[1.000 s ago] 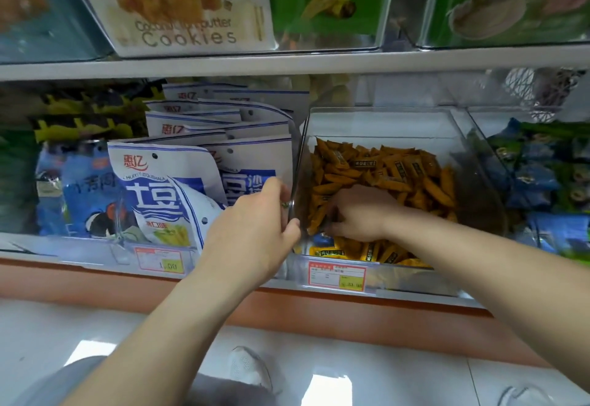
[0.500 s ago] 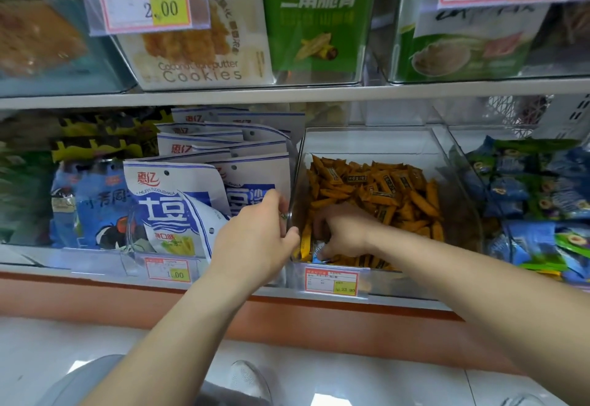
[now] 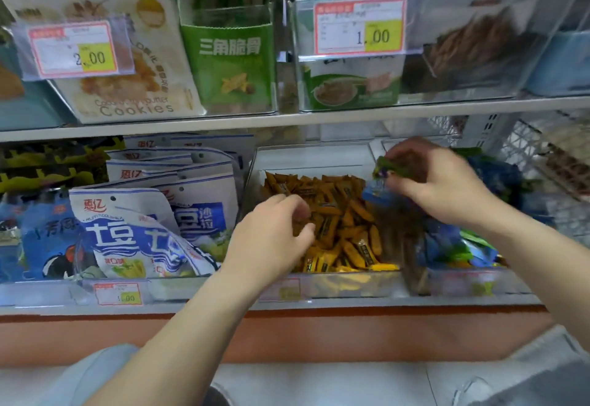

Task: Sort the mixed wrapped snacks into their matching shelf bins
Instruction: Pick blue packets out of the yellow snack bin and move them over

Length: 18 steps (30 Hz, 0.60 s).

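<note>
**STRAY TRANSFER TO RIGHT BIN**

The right hand, right of centre frame, pinches 2 stray wrapped snacks, 1 blue and 1 green. It holds them high, probably to carry them across to the matching blue-green bin at lower right. The left hand hovers curled over the orange-snack bin at centre, probably searching. Whether it grips anything cannot be told.
</note>
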### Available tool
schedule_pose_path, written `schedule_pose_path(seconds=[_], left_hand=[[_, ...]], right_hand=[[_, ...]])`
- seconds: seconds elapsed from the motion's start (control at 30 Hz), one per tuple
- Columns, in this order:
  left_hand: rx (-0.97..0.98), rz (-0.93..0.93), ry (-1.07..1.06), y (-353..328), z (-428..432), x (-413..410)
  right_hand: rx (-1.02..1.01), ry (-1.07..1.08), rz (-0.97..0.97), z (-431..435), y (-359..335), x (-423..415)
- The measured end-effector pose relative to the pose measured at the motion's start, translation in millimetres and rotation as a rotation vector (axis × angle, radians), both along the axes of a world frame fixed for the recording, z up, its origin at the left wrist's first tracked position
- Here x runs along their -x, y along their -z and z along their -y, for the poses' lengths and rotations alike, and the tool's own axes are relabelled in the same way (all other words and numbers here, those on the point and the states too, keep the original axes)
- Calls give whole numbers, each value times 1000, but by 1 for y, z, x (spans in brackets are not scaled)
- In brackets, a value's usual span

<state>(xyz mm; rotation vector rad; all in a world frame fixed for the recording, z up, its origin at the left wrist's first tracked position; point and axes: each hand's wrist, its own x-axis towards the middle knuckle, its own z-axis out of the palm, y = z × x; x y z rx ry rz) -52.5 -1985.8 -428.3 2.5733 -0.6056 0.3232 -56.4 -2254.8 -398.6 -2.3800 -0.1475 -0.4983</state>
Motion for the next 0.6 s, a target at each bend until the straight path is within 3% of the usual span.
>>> schedule_pose_path(seconds=[0.13,0.27,0.37,0.43,0.53,0.6], left_hand=[[41,-136,42,8,35,-15],[42,-242,106,14,67,-42],[-17,-197,178,17,94,-63],[-134,-154,234,21,110,-78],[-282,-218,289,31,120,-96],[-355,-257,301,37,116,-103]], right_hand=[[-124,209,87,58,8,0],[154,315,17,83,19,-14],[397,392,-111,87,16,-20],[472,441,-16,82,16,-18],[396,349,149,57,14,-12],[351,193,113,37,15,-10]])
